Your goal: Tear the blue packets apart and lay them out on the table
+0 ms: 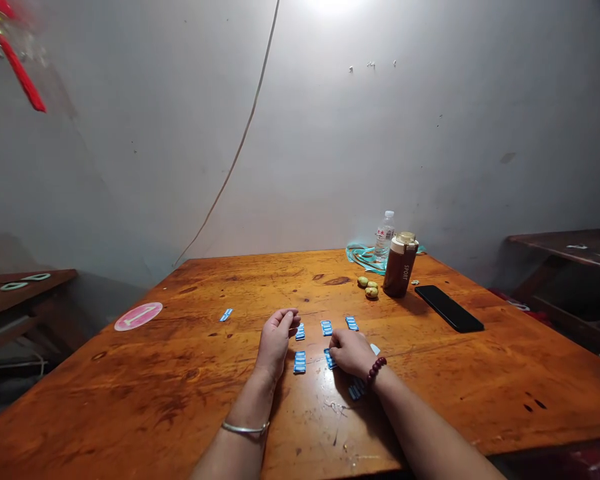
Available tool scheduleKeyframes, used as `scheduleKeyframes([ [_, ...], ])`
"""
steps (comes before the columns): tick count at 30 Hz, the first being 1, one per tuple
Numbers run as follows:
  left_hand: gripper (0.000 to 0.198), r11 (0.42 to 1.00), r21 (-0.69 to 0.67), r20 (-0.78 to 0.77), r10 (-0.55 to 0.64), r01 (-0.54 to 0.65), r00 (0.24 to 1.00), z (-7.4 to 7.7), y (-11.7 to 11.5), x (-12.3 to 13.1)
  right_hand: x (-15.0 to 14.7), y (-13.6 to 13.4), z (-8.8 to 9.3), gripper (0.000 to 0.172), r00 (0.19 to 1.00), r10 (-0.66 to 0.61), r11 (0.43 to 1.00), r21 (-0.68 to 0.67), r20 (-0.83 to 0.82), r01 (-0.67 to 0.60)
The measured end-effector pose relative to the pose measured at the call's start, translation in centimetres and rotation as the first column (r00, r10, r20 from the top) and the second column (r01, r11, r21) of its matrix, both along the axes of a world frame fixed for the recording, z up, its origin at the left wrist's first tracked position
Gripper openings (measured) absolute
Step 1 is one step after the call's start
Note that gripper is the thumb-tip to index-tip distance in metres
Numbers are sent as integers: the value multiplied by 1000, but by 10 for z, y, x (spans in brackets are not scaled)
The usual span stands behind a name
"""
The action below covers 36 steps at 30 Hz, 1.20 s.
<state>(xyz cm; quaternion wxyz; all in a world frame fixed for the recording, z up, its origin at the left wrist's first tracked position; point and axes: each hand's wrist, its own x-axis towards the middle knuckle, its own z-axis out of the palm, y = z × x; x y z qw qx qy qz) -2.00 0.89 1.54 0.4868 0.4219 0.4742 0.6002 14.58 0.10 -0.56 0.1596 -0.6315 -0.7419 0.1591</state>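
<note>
Small blue-and-white striped cards lie in two short rows on the wooden table (190,373). My left hand (277,339) hovers beside a card in the far row (301,332), thumb and fingers pressed together; anything between them is hidden. Nearer to me is another card (299,362). My right hand (353,351) is closed, its fingertips down on a striped card (329,360) that it partly covers. Two more cards, a middle one (327,327) and a right one (351,323), lie beyond it. Beneath the right wrist, a further card (356,389) sits in shadow.
A lone blue-and-white piece (226,315) and a pink round disc (139,317) lie on the left. Towards the back right stand a brown sport bottle (399,267) and a clear water bottle (384,239), near small yellowish fruits (371,292) and a black phone (449,308).
</note>
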Motion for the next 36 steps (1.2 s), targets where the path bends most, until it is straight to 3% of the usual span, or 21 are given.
scheduleKeyframes([
  [13, 31, 999, 21, -42, -31, 32, 999, -5, 0, 5, 0, -3, -2, 18, 999, 38, 998, 48, 16, -39],
  [28, 29, 999, 19, -62, -46, 47, 997, -4, -2, 7, -3, -2, 0, 16, 1000, -14, 999, 39, -3, 15],
  [32, 31, 998, 18, -60, -51, 52, 997, -5, -1, 6, 14, -1, 12, 16, 988, -43, 995, 78, -146, 55],
  [36, 32, 998, 31, -81, -53, 55, 995, -5, 0, 5, 56, -9, 16, 21, 968, -50, 987, 138, -246, 85],
])
